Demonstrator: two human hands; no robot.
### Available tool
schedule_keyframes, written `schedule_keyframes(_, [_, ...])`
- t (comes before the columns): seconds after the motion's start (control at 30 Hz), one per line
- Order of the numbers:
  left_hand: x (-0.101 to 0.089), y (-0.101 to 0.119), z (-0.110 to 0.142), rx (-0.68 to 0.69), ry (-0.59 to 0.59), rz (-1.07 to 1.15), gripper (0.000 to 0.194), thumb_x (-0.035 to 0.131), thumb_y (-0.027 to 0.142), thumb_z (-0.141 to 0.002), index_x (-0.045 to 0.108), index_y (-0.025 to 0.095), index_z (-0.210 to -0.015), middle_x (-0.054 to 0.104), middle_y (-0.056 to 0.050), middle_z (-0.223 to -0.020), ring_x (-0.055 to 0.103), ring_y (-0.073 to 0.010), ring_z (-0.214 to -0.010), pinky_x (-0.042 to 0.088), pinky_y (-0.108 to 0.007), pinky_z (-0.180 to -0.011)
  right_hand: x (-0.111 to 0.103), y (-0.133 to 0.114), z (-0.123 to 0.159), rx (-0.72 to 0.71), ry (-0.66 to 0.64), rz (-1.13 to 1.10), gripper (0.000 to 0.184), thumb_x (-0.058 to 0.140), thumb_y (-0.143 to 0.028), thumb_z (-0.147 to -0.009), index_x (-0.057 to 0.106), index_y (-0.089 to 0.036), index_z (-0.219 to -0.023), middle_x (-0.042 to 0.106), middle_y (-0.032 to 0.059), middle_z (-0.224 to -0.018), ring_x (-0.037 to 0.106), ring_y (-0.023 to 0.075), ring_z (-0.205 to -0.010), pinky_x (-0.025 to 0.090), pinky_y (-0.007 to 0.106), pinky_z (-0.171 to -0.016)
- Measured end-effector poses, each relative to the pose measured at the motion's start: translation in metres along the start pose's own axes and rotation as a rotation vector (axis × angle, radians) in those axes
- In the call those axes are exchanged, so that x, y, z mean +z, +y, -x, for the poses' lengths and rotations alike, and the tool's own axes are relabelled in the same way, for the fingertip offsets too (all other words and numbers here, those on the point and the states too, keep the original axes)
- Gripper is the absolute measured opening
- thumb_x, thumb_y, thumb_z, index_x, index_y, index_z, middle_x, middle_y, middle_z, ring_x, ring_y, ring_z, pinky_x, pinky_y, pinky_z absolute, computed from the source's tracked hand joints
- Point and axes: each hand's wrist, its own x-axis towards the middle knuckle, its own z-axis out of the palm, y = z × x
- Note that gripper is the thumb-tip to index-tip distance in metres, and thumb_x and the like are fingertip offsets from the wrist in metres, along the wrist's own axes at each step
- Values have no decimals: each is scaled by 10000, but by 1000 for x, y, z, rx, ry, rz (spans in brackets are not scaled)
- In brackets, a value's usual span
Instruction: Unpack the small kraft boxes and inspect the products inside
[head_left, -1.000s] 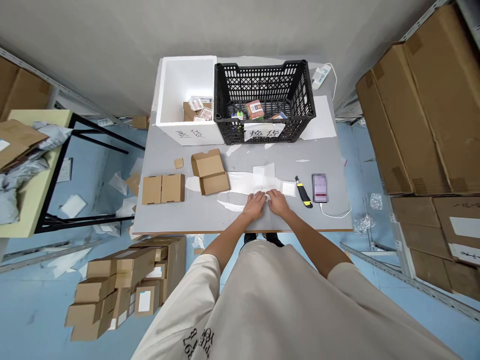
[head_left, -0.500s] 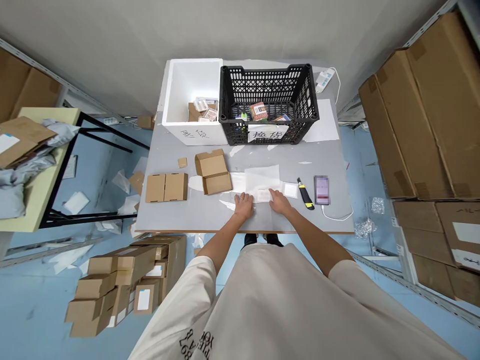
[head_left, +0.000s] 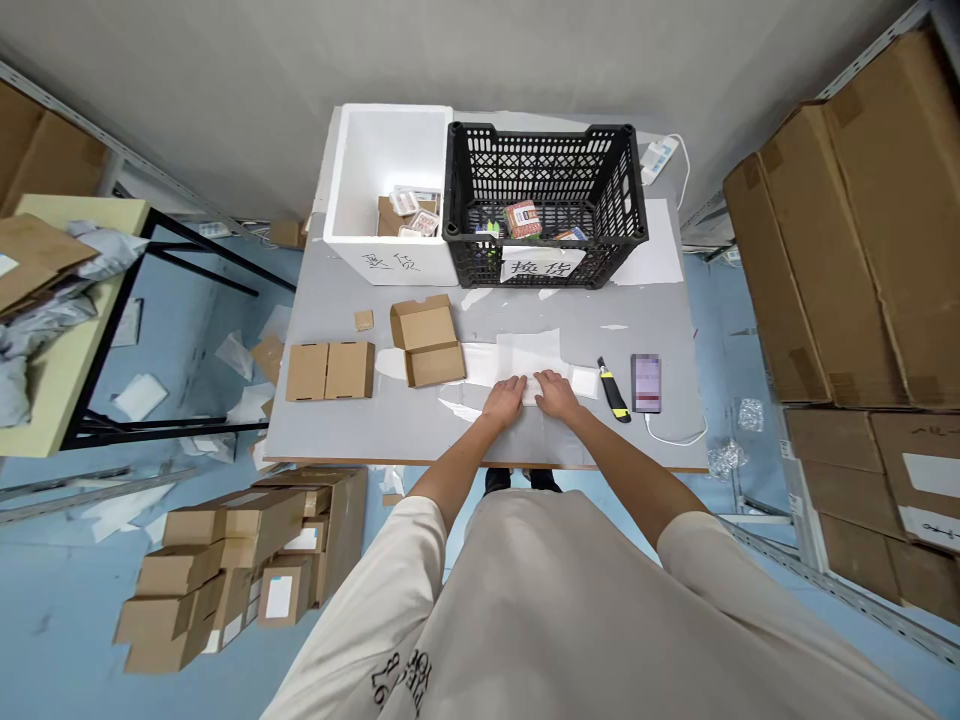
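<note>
A thin white wrapping sheet (head_left: 529, 350) lies on the grey table with its near part folded over. My left hand (head_left: 505, 401) grips the near left of this fold, fingers close together. On its right side my right hand (head_left: 556, 395) presses the same fold, fingertips bent onto it. Whatever is inside the fold is covered by the sheet and my hands. Just right of my right hand lies a small white square packet (head_left: 585, 381). An open cardboard box (head_left: 431, 362) stands to the left of the sheet.
Two closed cardboard boxes (head_left: 330, 371) and a small brown square (head_left: 364, 320) lie at the left. A yellow-black utility knife (head_left: 614, 391) and a charging phone (head_left: 646, 384) lie right. Behind stand a white foam box (head_left: 390, 262) and a black plastic crate (head_left: 546, 140) holding small packages.
My left hand has moved right and slightly up onto the folded sheet, closer to my right hand. The small pale rectangle visible between the hands before is now mostly covered.
</note>
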Motion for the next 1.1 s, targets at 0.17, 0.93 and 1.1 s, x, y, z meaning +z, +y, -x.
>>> schedule_keyframes(0.17, [7,-4,-9,-161,-11,56,611,432,278,-929,287,134,-1505,451,-194,-1465,441,-314,-1339,279,-445,-1120,6,5,-5,50,-3,-19,479,620,-336,-877,528,-170,-1317,517,154,-1360,468,303,-1243,355,412,-1035])
schedule_keyframes(0.93, [21,-6,35,-50,-109,-126,507,553,78,-779,537,178,-1276,334,-159,-1559,182,-332,-1506,82,-606,-1206,19,-8,15,68,16,61,767,737,-422,-783,384,-197,-1425,454,173,-1407,405,333,-1288,326,427,-1040])
schedule_keyframes(1.1, [18,-8,38,-29,-95,-95,386,526,80,-800,595,175,-1168,354,-145,-1552,218,-324,-1496,113,-595,-1207,17,-8,19,61,35,35,666,690,-294,-803,407,-164,-1392,471,173,-1387,417,323,-1257,340,409,-1026])
